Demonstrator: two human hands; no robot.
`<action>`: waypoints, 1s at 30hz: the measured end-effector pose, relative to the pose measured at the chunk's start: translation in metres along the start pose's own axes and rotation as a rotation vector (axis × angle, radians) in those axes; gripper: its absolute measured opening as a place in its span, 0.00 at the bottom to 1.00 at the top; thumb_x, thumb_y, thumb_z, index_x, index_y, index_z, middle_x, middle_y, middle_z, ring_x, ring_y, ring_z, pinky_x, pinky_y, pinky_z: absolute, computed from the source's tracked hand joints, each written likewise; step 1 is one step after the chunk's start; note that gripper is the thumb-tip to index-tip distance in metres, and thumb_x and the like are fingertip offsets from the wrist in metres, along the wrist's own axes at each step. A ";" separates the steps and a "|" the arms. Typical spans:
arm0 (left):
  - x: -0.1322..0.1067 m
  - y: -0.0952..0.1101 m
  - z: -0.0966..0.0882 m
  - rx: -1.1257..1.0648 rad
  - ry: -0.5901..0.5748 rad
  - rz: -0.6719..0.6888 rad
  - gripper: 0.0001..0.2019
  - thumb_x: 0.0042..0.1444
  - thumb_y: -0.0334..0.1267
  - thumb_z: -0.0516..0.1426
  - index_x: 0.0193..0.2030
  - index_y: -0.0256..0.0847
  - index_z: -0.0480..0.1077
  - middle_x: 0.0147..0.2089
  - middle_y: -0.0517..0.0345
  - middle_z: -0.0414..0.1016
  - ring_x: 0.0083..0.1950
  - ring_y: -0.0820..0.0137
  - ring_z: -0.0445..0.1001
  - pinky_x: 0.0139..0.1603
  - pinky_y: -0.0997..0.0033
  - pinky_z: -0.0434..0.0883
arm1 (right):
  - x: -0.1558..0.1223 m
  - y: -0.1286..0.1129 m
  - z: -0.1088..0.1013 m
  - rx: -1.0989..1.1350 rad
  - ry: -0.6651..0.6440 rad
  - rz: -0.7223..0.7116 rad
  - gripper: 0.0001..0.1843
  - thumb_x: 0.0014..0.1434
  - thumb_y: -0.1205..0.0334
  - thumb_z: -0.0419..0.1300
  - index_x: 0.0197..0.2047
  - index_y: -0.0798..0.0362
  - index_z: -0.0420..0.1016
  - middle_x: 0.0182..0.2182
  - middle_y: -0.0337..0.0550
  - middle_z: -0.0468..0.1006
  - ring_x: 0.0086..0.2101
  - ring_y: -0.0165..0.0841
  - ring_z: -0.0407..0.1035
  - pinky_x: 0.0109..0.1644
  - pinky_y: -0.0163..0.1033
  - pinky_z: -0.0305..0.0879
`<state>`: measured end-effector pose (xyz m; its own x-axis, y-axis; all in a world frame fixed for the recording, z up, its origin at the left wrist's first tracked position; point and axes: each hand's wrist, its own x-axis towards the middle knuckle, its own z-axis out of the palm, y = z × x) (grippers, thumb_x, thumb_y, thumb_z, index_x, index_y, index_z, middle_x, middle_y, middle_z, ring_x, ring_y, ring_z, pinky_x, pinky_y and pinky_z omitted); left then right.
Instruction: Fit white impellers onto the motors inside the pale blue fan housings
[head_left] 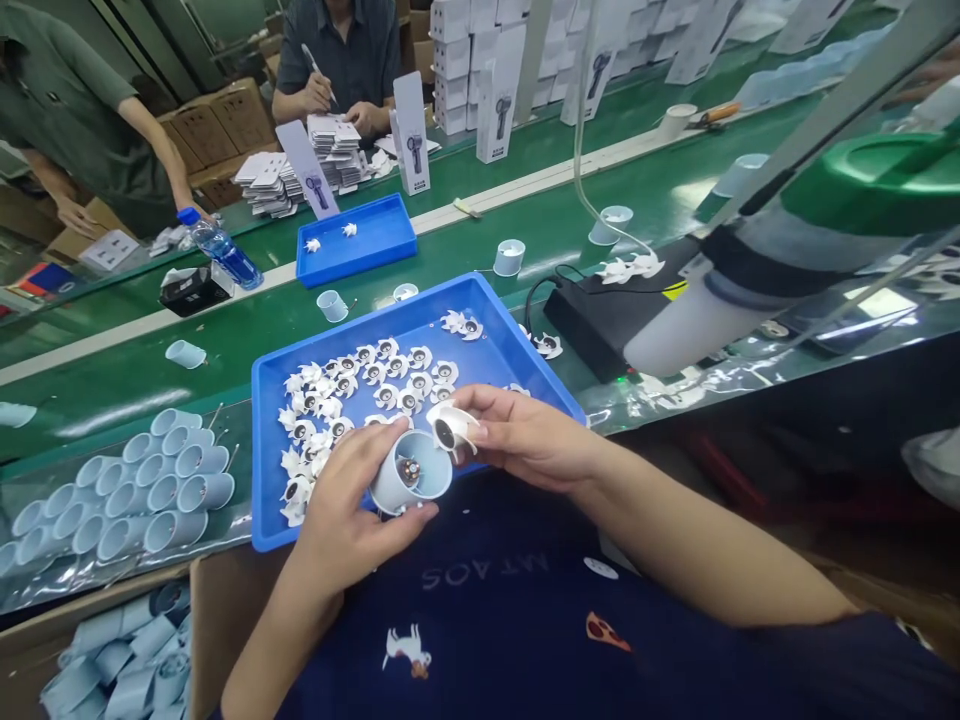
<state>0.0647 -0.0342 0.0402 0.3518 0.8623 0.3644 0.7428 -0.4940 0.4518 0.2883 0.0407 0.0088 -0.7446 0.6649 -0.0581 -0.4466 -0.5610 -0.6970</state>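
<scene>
My left hand (346,508) grips a pale blue plastic cylinder (409,477), its open end facing up and a small motor visible inside. My right hand (525,432) pinches a white fan impeller (450,428) just above and right of the cylinder's mouth. Both hands hover over the near edge of a blue tray (495,345) that holds several more white impellers (352,385).
Pale blue cylinders lie stacked at the left (142,490) and in a carton (127,655) below. A green conveyor (465,235) carries loose cylinders and a second blue tray (356,240). A black box (607,315) and a white-green tool (787,240) sit right. Two people work across the belt.
</scene>
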 end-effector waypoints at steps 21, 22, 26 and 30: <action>0.012 -0.025 -0.024 0.102 -0.082 0.042 0.29 0.57 0.50 0.65 0.64 0.50 0.67 0.57 0.50 0.75 0.57 0.57 0.74 0.60 0.55 0.71 | -0.020 -0.016 -0.002 -1.226 0.078 -0.574 0.09 0.64 0.60 0.63 0.47 0.50 0.79 0.44 0.46 0.73 0.46 0.34 0.72 0.53 0.41 0.70; 0.019 -0.038 -0.032 0.136 -0.064 0.003 0.27 0.57 0.50 0.65 0.63 0.50 0.68 0.56 0.50 0.75 0.56 0.58 0.74 0.59 0.55 0.71 | -0.026 -0.016 -0.010 -1.219 0.143 -0.601 0.08 0.65 0.60 0.62 0.46 0.49 0.79 0.44 0.45 0.73 0.45 0.34 0.73 0.52 0.40 0.71; 0.070 -0.111 -0.055 0.322 0.020 -0.367 0.26 0.56 0.46 0.62 0.60 0.43 0.66 0.56 0.47 0.73 0.53 0.58 0.75 0.55 0.58 0.73 | -0.046 -0.010 -0.038 -1.145 0.401 -0.543 0.09 0.64 0.55 0.61 0.41 0.48 0.80 0.40 0.47 0.76 0.40 0.36 0.74 0.43 0.39 0.75; 0.131 -0.169 -0.060 0.439 0.000 -0.586 0.25 0.60 0.40 0.59 0.62 0.36 0.61 0.59 0.43 0.71 0.58 0.58 0.74 0.57 0.58 0.72 | -0.055 -0.003 -0.048 -1.095 0.474 -0.480 0.14 0.63 0.49 0.61 0.38 0.49 0.81 0.41 0.50 0.77 0.43 0.39 0.76 0.42 0.40 0.76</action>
<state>-0.0491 0.1560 0.0602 -0.1731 0.9713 0.1629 0.9690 0.1384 0.2047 0.3547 0.0299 -0.0202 -0.2745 0.9225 0.2712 0.1863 0.3278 -0.9262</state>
